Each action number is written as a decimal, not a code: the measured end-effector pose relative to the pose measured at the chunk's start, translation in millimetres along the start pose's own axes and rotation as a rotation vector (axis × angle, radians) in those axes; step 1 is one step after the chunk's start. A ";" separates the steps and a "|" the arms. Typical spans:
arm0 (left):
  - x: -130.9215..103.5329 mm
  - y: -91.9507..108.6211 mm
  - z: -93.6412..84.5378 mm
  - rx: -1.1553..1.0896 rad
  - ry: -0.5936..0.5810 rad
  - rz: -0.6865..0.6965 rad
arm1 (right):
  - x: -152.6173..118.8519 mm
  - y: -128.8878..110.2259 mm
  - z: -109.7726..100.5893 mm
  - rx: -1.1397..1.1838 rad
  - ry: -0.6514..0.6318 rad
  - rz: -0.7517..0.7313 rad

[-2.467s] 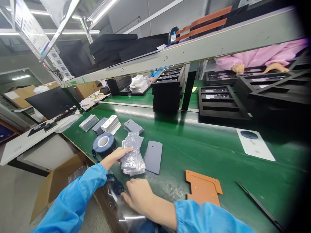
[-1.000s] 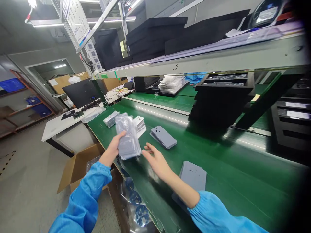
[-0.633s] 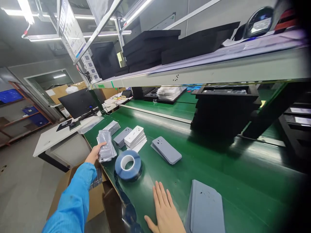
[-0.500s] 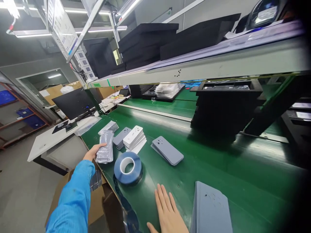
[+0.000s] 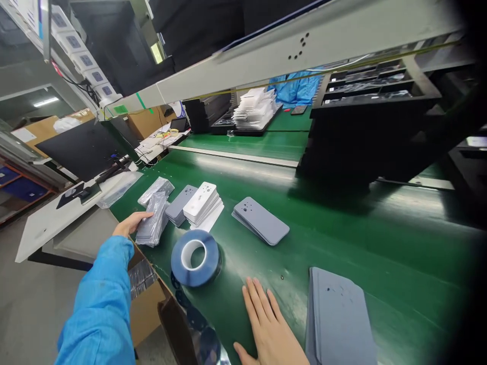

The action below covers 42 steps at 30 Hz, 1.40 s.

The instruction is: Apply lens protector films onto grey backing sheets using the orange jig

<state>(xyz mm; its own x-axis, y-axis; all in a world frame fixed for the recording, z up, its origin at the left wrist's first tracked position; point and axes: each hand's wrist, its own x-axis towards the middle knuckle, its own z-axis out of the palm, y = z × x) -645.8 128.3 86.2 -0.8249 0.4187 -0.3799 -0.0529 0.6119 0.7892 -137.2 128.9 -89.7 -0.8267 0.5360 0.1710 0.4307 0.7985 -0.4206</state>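
Note:
My left hand [image 5: 133, 223], in a blue sleeve, grips the left side of a plastic-wrapped stack of thin panels [image 5: 152, 219] near the left table edge. Just behind it lies another plastic-wrapped pack [image 5: 157, 190]. To the right are a stack of grey phone-shaped panels [image 5: 181, 205] with round camera holes and a stack of white ones [image 5: 201, 203]. My right hand [image 5: 266, 322] lies palm down on the green table, fingers spread, holding nothing. A roll of blue film [image 5: 196, 258] sits between my hands. Larger grey sheets [image 5: 340, 317] lie to the right of my right hand.
More grey panels [image 5: 261, 220] lie mid-table. Black trays [image 5: 350, 137] are stacked at the back right beneath a shelf beam [image 5: 243, 71]. White sheets [image 5: 254, 109] are piled on a black tray farther back. An open cardboard box [image 5: 146, 309] stands below the left edge.
The view has tipped down and shifted, so the shelf sits higher in the picture. The wrapped stack under my left hand now leans more to the right at its top. My right hand stays flat.

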 end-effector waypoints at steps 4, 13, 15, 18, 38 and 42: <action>-8.0 6.7 -5.8 0.089 0.146 0.167 | 1.6 -8.9 -12.3 -0.020 -0.016 0.011; -141.4 -101.8 57.3 0.077 0.056 0.570 | 8.6 -24.0 -43.5 -0.032 -0.154 0.019; -167.2 -128.7 84.2 0.060 -0.013 0.585 | 9.4 -26.8 -53.5 0.008 -0.192 0.030; -185.5 -143.6 117.3 0.020 -0.046 0.616 | 3.9 -30.7 -67.8 0.077 -0.227 0.042; -293.1 -196.3 138.0 -0.282 0.261 0.575 | -177.1 -92.2 -98.3 0.830 -0.136 0.368; -359.7 -281.0 137.4 -0.256 0.160 0.450 | -192.1 -103.9 -59.0 0.951 -0.162 0.342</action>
<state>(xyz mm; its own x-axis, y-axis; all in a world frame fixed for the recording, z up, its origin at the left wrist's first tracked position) -256.9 -102.0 -65.3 -0.8717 0.4824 0.0856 0.2068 0.2039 0.9569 -1.9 -40.9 -26.3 -0.7826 0.5948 -0.1836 0.2451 0.0235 -0.9692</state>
